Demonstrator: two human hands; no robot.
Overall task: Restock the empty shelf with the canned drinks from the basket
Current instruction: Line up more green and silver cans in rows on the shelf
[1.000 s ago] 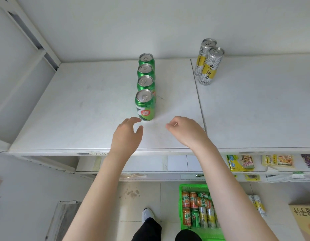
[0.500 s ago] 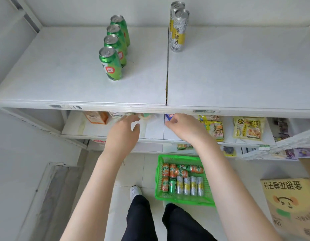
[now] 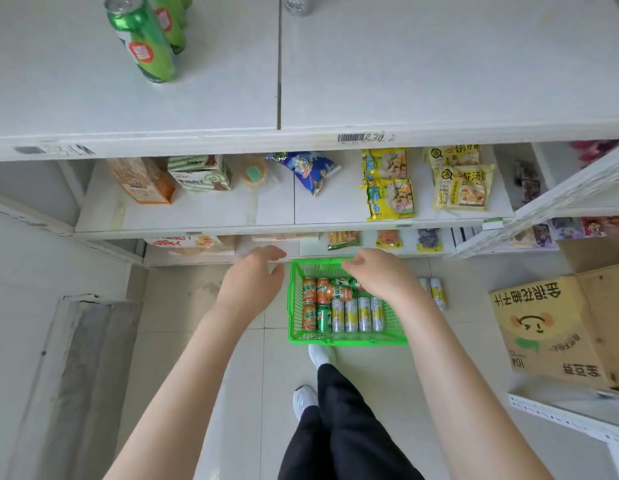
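— How far along are you with the restocking?

— The top shelf [image 3: 405, 64] is mostly bare. A row of green cans [image 3: 145, 46] stands on its left part, and the bottom of a silver can [image 3: 297, 3] shows at the upper edge. The green basket [image 3: 349, 339] is on the floor below me, and many cans lie in it. So I judge the work is at an early stage, and the step in hand is to reach for more cans.

— And your hands?

— Both are empty. My left hand [image 3: 252, 278] hangs just beside the left wall of the basket, with fingers loosely bent. My right hand [image 3: 377, 275] hovers over the far right part of the basket, its fingers relaxed and pointing down. I cannot tell whether it touches a can.

— What does the next move ask for?

— I think I must go lower and close each hand round one can. The silver-yellow cans [image 3: 351, 315] lie side by side in a tidy row, so they look easy. The orange cans [image 3: 310, 289] are less tidy and one lies across the others, so it may roll.
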